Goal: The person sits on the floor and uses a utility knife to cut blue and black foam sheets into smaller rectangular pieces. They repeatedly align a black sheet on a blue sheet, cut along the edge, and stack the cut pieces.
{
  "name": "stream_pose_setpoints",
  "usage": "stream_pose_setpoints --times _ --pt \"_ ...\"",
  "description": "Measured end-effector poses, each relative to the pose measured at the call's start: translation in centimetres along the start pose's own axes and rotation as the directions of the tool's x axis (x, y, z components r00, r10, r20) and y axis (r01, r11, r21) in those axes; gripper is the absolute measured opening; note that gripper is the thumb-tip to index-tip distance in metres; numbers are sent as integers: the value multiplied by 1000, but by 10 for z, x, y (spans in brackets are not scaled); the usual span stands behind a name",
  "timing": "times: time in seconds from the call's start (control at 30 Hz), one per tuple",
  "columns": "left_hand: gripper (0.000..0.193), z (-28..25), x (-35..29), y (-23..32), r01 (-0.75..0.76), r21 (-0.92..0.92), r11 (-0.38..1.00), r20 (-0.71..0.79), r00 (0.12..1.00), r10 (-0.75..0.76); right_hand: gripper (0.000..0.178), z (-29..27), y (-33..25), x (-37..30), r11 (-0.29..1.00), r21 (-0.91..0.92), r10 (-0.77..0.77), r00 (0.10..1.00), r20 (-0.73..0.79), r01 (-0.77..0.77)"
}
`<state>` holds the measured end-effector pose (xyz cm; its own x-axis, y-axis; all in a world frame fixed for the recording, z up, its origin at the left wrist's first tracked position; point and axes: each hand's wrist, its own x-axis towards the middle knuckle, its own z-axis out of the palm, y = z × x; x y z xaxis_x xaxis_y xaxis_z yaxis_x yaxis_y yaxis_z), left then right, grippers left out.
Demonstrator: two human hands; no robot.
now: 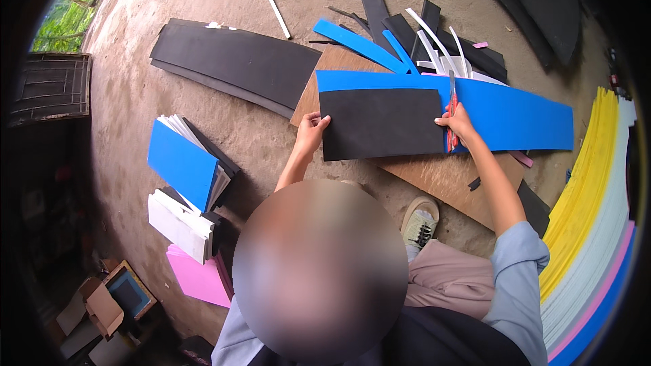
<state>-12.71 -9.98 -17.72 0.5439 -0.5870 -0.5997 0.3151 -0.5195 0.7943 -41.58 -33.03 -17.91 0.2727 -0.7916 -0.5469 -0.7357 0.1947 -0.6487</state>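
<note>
A black foam sheet (pixel 381 124) lies over the left part of a long blue foam sheet (pixel 519 118), leaving a blue strip along its far edge. My left hand (pixel 311 131) pinches the black sheet's left edge, thumb on top. At the opposite edge, my right hand (pixel 458 124) grips a red-handled cutting tool (pixel 452 89), its slim blade pointing away from me over the blue sheet. The right thumb touches the black sheet's right edge. Whether the tool is a knife or scissors is hard to tell. Beneath the sheets is a brown wooden board (pixel 441 179).
Long black sheets (pixel 234 61) lie at far left. Blue, black and white offcuts (pixel 363 45) are heaped beyond the board. Blue (pixel 182 163), white (pixel 178 224) and pink (pixel 196 274) stacks stand at left. Long yellow sheets (pixel 576 190) and others line the right. My shoe (pixel 420 222) is near the board.
</note>
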Motion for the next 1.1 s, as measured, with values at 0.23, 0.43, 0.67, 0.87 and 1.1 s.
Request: stream_pose_setpoints --times 0.23,0.43,0.67,0.87,1.1 --pt "46 -74 16 -1 -10 -66 998 -91 996 4 45 82 -35 -31 983 -53 -178 981 -83 174" --pt "67 -43 5 13 9 835 550 -355 772 527 49 89 -37 -28 987 -21 -163 983 -82 162" --pt "108 62 -1 29 -808 587 -52 727 498 473 53 95 -42 -27 981 -17 -196 979 -62 195" --pt "126 83 9 18 -778 628 -21 726 576 376 37 95 -44 -48 961 -149 -262 937 -230 231" --pt "127 84 6 20 -749 662 2 702 621 349 24 92 -59 -83 864 -460 -304 940 -153 205"
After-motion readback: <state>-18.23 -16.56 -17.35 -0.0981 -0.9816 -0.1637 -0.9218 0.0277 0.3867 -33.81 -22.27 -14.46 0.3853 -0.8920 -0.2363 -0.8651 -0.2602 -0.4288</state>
